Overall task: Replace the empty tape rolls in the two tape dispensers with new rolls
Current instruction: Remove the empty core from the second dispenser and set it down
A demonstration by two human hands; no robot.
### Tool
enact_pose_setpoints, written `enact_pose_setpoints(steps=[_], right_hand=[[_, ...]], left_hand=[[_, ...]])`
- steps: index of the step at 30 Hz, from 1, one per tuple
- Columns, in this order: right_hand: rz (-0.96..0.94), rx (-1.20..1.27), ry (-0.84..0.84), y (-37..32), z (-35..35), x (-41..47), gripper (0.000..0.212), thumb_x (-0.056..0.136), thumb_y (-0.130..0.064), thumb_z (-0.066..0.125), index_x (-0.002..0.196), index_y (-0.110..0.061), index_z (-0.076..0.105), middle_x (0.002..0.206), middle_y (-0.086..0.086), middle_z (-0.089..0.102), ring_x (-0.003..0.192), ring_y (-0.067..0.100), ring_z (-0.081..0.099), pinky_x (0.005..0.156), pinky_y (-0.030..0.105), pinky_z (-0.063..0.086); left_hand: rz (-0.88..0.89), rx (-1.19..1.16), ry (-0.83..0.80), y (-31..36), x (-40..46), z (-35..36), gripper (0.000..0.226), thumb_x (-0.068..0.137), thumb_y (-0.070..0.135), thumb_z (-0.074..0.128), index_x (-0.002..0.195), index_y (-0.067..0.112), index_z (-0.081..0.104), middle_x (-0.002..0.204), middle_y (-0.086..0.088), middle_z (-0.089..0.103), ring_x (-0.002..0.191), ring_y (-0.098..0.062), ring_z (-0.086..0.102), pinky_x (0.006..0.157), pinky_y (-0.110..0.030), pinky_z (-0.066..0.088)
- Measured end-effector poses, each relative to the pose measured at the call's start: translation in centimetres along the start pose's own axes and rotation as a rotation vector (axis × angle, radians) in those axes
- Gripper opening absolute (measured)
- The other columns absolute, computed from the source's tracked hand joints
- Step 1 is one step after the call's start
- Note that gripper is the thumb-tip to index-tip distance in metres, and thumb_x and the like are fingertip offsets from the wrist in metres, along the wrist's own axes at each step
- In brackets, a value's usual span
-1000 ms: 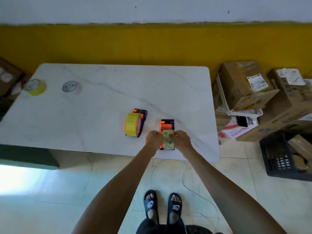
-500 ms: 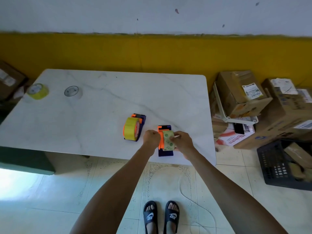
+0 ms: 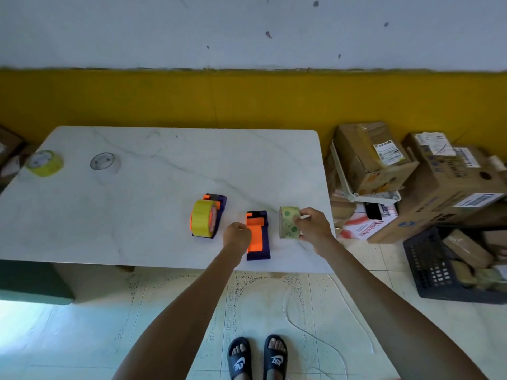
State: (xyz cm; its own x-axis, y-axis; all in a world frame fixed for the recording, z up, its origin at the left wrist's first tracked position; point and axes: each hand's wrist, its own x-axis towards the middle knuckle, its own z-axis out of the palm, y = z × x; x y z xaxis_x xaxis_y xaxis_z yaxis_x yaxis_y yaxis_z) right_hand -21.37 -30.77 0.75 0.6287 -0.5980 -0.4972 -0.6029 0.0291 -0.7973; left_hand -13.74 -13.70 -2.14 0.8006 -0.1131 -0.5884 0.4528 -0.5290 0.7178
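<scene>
Two orange and purple tape dispensers lie near the front edge of the white marble table (image 3: 137, 215). The left dispenser (image 3: 212, 219) carries a yellow roll (image 3: 201, 222). The right dispenser (image 3: 258, 235) has a bare orange hub. My left hand (image 3: 237, 235) grips its left side. My right hand (image 3: 312, 227) holds a pale green, nearly used-up roll (image 3: 288, 222) just right of that dispenser, clear of the hub. A yellow roll (image 3: 45, 163) and a clear roll (image 3: 105, 163) lie flat at the table's far left.
Stacked cardboard boxes (image 3: 411, 182) crowd the floor right of the table, with a dark plastic crate (image 3: 439, 270) in front of them. A white cord (image 3: 310, 319) loops on the tiled floor near my sandalled feet (image 3: 258, 357). A yellow and white wall runs behind the table.
My right hand has pulled the pale green roll off the right dispenser's hub and moved it to the right. My left hand stays on the dispenser.
</scene>
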Motion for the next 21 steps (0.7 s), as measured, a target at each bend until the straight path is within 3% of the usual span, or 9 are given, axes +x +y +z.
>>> enact_pose_setpoints(steps=[3,7,9,12,15,18,21], right_hand=[[-0.007,0.026,-0.009,-0.4,0.2,0.0,0.011,0.088,-0.018,0.062,0.099,-0.017,0.06,0.11,0.013,0.066,0.096,0.027,0.066,0.085,0.05,0.059],[-0.023,0.03,-0.025,-0.8,0.4,-0.1,0.013,0.088,-0.019,0.062,0.101,-0.018,0.06,0.108,0.01,0.066,0.099,0.027,0.066,0.085,0.05,0.059],[-0.024,0.026,-0.022,-0.9,0.3,-0.1,0.013,0.088,-0.019,0.062,0.101,-0.017,0.06,0.108,0.011,0.066,0.098,0.026,0.066,0.085,0.05,0.059],[-0.028,0.025,-0.028,-1.1,0.2,-0.1,0.015,0.089,-0.019,0.062,0.104,-0.016,0.06,0.112,0.011,0.066,0.1,0.027,0.066,0.085,0.048,0.06],[-0.056,0.037,-0.051,-2.0,0.4,-0.4,0.018,0.09,-0.019,0.062,0.106,-0.014,0.06,0.112,0.011,0.066,0.1,0.026,0.065,0.08,0.04,0.06],[-0.115,0.043,-0.104,-3.8,1.1,-0.9,0.018,0.087,-0.02,0.065,0.105,-0.015,0.062,0.11,0.012,0.067,0.101,0.027,0.067,0.076,0.038,0.06],[-0.185,0.05,-0.192,-6.6,2.8,-1.8,0.013,0.085,-0.019,0.067,0.098,-0.016,0.066,0.103,0.014,0.07,0.096,0.028,0.07,0.08,0.045,0.061]], left_hand=[[-0.009,0.06,-0.005,-1.0,-0.5,0.3,0.037,0.087,0.004,0.042,0.119,0.01,0.059,0.095,-0.008,0.06,0.075,-0.019,0.054,0.057,-0.025,0.045],[-0.012,0.107,-0.009,-2.2,-1.0,0.7,0.04,0.089,0.006,0.042,0.126,0.011,0.058,0.1,-0.006,0.059,0.082,-0.02,0.055,0.06,-0.025,0.043],[0.005,0.126,0.005,-2.2,-1.3,0.6,0.038,0.088,0.005,0.041,0.12,0.01,0.061,0.095,-0.006,0.06,0.079,-0.019,0.053,0.057,-0.024,0.041],[0.105,0.198,0.051,-1.2,-1.6,0.1,0.028,0.083,0.001,0.04,0.097,0.014,0.061,0.083,-0.004,0.055,0.07,-0.019,0.047,0.053,-0.022,0.036],[0.198,0.195,0.093,0.8,-1.8,-0.8,0.024,0.087,0.006,0.041,0.093,0.005,0.064,0.078,-0.004,0.056,0.066,-0.015,0.05,0.05,-0.023,0.036],[0.313,-0.016,0.059,3.6,-3.0,-2.0,0.021,0.091,0.014,0.045,0.075,0.01,0.058,0.067,-0.006,0.05,0.053,0.0,0.045,0.051,-0.018,0.035],[0.359,-0.178,0.046,6.0,-4.8,-3.8,0.024,0.094,0.023,0.047,0.086,0.007,0.063,0.079,-0.004,0.062,0.07,-0.015,0.057,0.061,-0.026,0.044]])
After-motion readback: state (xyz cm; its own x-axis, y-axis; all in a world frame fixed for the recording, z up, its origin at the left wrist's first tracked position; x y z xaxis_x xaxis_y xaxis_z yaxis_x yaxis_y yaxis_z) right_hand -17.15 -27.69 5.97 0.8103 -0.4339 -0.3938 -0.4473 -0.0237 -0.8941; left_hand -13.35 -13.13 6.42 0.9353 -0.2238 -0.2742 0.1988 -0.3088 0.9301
